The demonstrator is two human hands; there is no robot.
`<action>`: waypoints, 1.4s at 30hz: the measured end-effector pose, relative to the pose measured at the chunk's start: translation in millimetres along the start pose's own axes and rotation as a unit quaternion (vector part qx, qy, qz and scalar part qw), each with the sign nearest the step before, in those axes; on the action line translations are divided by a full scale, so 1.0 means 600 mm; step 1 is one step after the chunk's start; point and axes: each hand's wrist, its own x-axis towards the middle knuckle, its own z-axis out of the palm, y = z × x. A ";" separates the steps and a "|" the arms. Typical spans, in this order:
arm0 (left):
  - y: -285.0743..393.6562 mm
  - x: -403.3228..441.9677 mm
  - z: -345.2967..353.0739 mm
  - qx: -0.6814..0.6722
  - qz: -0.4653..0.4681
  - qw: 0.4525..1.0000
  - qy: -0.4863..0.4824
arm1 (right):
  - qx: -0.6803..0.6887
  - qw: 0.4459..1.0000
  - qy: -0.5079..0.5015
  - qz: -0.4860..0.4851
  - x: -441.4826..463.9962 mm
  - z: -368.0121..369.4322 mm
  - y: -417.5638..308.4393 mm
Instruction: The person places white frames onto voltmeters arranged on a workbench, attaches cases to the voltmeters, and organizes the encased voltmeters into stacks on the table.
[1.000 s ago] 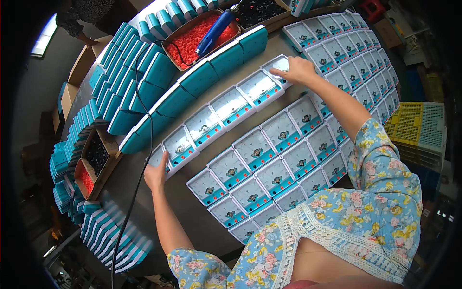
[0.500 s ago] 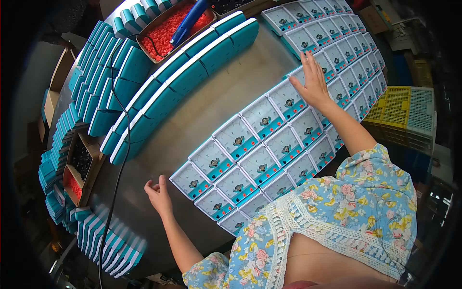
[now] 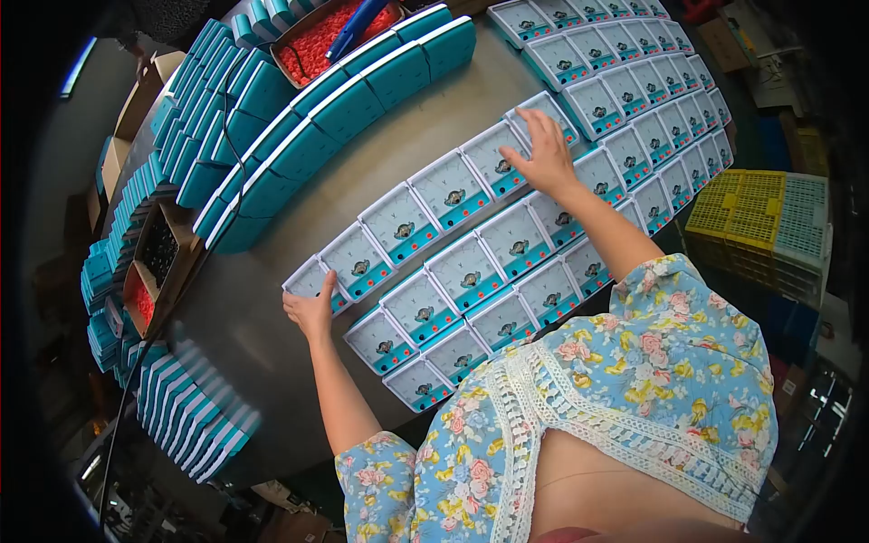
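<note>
Several meters with white frames, clear dial faces and teal bases lie in rows on the table. One row, including a meter, stands off at a slant from the row beside it, with a strip of table showing between. My left hand is closed around the outer end of that row, thumb up along the end meter. My right hand lies over the row's other end, fingers spread across the last meters and thumb on the neighbouring one. The right palm covers part of the meters under it.
Teal-backed units stand in a curved double line across the table. More teal units are stacked at the left. A box of red parts holds a blue tool. Yellow crates stand at the right; a black cable crosses the left side.
My left hand has moved from beside the meters onto the row's end. The row has shifted away from my body, opening a gap, and my right hand has moved left with it.
</note>
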 end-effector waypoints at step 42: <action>0.020 0.081 -0.020 -0.011 -0.066 0.998 0.003 | -0.078 0.953 -0.210 0.204 0.119 0.028 0.040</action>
